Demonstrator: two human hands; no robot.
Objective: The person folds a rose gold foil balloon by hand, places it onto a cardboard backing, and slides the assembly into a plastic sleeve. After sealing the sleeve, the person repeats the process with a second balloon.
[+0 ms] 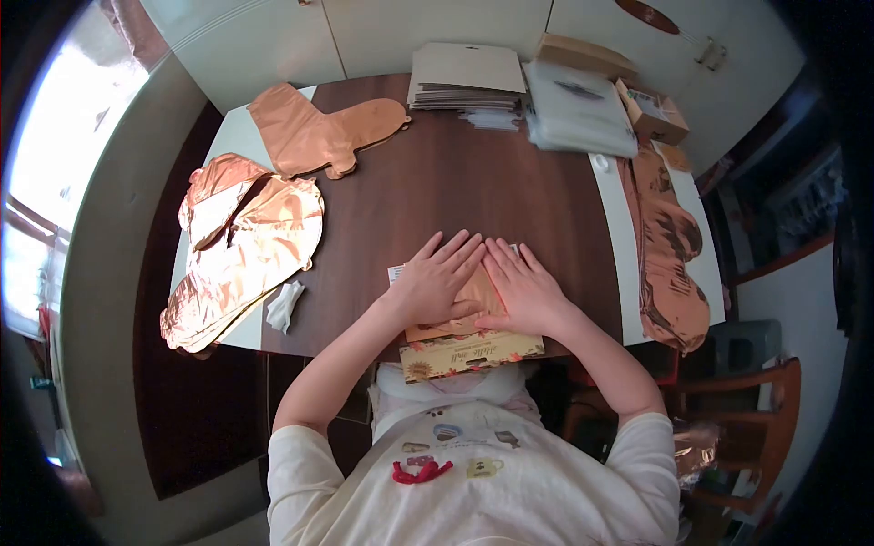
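At the table's near edge, both palms lie flat on a copper-coloured foil piece (443, 329). My left hand (440, 280) rests on its left part with the fingers spread. On the right part is my right hand (523, 288), its fingers stretched out and slightly apart. The two index fingers almost meet, and the thumbs point toward each other. Under the foil a printed card with a floral border (473, 355) sticks out toward my body. A bit of white paper with print (394, 273) shows beside my left wrist.
Copper foil balloons lie at the left (264, 227), the back left (319, 132) and the right (669, 250) of the table (473, 182). A cardboard stack (467, 73), clear plastic bags (578, 109) and a small box (653, 114) stand at the back. A crumpled white cloth (285, 306) lies left.
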